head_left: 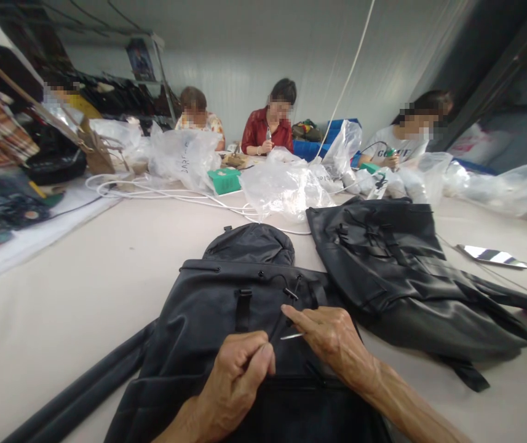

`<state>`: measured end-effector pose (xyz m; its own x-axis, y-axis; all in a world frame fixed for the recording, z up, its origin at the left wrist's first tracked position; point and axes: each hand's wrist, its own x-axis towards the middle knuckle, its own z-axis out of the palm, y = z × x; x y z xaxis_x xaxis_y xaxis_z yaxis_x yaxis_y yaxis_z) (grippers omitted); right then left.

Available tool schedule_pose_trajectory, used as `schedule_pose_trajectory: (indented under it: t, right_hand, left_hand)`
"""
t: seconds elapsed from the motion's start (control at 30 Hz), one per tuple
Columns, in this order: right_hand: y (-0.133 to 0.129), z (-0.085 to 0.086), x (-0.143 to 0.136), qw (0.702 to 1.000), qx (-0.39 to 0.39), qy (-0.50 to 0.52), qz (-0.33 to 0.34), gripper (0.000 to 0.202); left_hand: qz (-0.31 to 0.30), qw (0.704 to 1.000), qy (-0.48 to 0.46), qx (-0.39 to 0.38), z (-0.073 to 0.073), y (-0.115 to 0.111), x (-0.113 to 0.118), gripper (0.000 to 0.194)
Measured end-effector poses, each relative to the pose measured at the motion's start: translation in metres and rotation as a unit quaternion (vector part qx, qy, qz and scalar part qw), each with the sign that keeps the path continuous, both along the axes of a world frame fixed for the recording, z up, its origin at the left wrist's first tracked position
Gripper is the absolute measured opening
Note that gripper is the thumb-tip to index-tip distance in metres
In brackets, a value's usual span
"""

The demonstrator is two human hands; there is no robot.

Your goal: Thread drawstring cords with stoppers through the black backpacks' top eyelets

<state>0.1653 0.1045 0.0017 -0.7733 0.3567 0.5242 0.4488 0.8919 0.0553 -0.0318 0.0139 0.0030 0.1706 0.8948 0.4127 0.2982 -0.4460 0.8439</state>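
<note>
Black backpack (226, 307) under both hands, left hand (238, 375), right hand (332, 335), bare table (83, 289) leftward

head view looks down, close over the table (83, 289).

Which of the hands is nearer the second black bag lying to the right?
Right. The right hand rests on the near backpack just beside the second black bag; the left hand sits farther away, lower on the backpack.

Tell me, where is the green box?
The green box sits far across the table, left of centre, between clear plastic bags and beside white cables.
</note>
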Motion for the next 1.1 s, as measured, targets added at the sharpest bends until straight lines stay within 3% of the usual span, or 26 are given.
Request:
schedule_pose_trajectory:
  t: [0.1,0.17,0.23,0.3,0.4,0.43,0.53,0.7,0.9,1.03,1.1]
  right_hand:
    - [0.017,-0.013,0.008,0.999,0.016,-0.024,-0.019,0.035]
    - [0.024,-0.023,0.013,0.999,0.014,-0.042,-0.013,0.039]
    - [0.028,-0.030,0.017,0.998,-0.028,-0.048,-0.010,0.044]
    - [0.028,-0.032,0.018,0.994,-0.106,-0.015,-0.025,0.048]
    - [0.027,-0.026,0.014,0.965,-0.230,0.092,-0.083,0.041]
    - [0.027,-0.023,0.011,0.953,-0.258,0.128,-0.097,0.036]
    - [0.027,-0.015,0.001,0.933,-0.301,0.168,-0.106,0.026]
    - [0.027,-0.018,-0.012,0.959,-0.257,0.091,-0.081,0.026]
    - [0.024,-0.023,-0.019,0.975,-0.215,0.019,-0.052,0.026]
    - [0.022,-0.019,-0.024,0.987,-0.106,-0.121,-0.021,0.029]
    - [0.024,-0.020,-0.025,0.988,-0.073,-0.135,-0.002,0.029]
  left_hand:
    - [-0.039,0.991,0.092,0.093,-0.005,-0.001,0.002,0.031]
    - [-0.059,0.969,0.188,0.149,-0.012,-0.001,0.003,0.030]
    - [-0.063,0.952,0.256,0.158,-0.021,0.001,0.002,0.029]
    - [-0.018,0.946,0.293,0.136,-0.031,0.007,0.000,0.021]
    - [0.121,0.927,0.347,0.068,-0.038,0.018,-0.001,0.038]
    - [0.149,0.916,0.370,0.040,-0.038,0.021,-0.001,0.033]
    - [0.149,0.888,0.434,-0.018,-0.034,0.028,0.004,0.009]
    - [0.126,0.863,0.488,-0.036,-0.023,0.029,0.008,0.019]
    - [0.119,0.884,0.435,-0.125,-0.012,0.021,-0.003,0.022]
    - [0.086,0.890,0.425,-0.143,-0.009,0.015,-0.007,0.026]
    - [0.067,0.891,0.424,-0.150,-0.005,0.014,-0.007,0.026]
